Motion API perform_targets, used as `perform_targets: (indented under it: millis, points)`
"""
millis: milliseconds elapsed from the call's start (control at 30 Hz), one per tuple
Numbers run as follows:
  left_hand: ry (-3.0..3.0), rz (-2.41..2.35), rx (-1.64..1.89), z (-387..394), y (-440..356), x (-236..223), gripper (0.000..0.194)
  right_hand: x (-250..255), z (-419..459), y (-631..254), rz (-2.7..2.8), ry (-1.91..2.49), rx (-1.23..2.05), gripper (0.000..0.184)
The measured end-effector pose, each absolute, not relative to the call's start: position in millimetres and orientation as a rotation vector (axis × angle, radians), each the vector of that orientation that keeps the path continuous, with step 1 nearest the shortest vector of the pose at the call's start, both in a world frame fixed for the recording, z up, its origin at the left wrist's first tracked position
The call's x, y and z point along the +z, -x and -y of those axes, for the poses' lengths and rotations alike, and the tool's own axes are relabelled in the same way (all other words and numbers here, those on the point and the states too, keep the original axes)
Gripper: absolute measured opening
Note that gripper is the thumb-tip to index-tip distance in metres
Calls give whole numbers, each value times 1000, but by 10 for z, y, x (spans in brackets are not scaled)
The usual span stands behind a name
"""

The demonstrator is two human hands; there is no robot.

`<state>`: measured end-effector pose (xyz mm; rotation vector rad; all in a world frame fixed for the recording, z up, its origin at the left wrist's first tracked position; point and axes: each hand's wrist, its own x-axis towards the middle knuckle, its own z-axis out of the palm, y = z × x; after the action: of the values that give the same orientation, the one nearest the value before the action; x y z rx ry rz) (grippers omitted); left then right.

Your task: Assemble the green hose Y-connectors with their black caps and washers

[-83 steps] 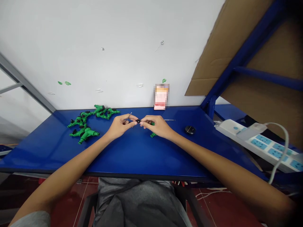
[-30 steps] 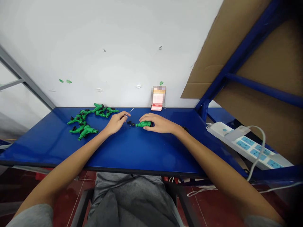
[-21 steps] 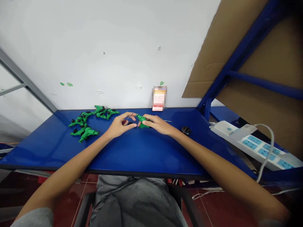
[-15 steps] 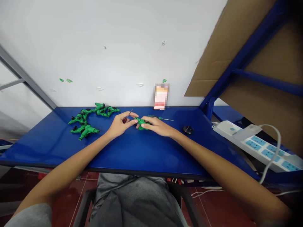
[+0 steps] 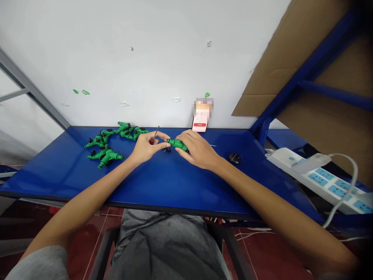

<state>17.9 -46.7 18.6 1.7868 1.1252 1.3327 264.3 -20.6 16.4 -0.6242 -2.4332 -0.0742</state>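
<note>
My right hand [image 5: 198, 149] is closed over a green hose splitter [image 5: 176, 144], covering much of its body. My left hand [image 5: 148, 147] pinches toward the splitter's left end with thumb and forefinger. Tucked in that same hand is a small screwdriver [image 5: 156, 131] with a dark red handle, its metal shaft sticking up. A small black piece [image 5: 167, 149] shows just under the left fingertips; whether it is joined to the splitter I cannot tell. Behind my right hand the thin shaft of a second screwdriver [image 5: 214, 146] peeks out, its handle hidden.
Several green splitters with black levers [image 5: 108, 156] lie on the left of the blue table [image 5: 163, 186]. A phone [image 5: 200, 125] leans on the wall. To the right are a round black object [image 5: 234, 158] and a white power strip [image 5: 309, 171] with a cable.
The splitter has been turned in my hands, and my right hand now wraps further over it. The green-handled screwdriver's handle has gone out of sight behind that hand. The view has shifted slightly.
</note>
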Motion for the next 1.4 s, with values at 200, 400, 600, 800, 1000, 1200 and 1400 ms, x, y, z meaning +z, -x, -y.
perform_targets:
  millis: [200, 400, 600, 800, 1000, 1200, 1400]
  points:
    - [-1644, -1140, 1362, 386, -208, 42, 40, 177, 189, -2643, 2470, 674, -177, 25]
    - [-1983, -1323, 1385, 341, -181, -84, 29, 108, 169, -2621, 2519, 805, -193, 24]
    - [-2222, -1344, 1438, 388, -167, -1, 30, 49, 173, -2587, 2627, 808, -144, 19]
    - [-2047, -1466, 1276, 238, -21, -30, 27, 64, 134, -2631, 2547, 748, -34, 21]
    - [-2235, -1405, 977, 178, 54, -35, 23, 21, 23, -2717, 2387, 912, 141, 21]
    - [-2317, -1412, 1006, 277, 18, 101, 28, 11, -21, -2711, 2267, 1027, 456, 24]
    - [-2125, -1478, 1201, 361, -46, 213, 30, -1, -47, -2669, 2086, 768, 844, 33]
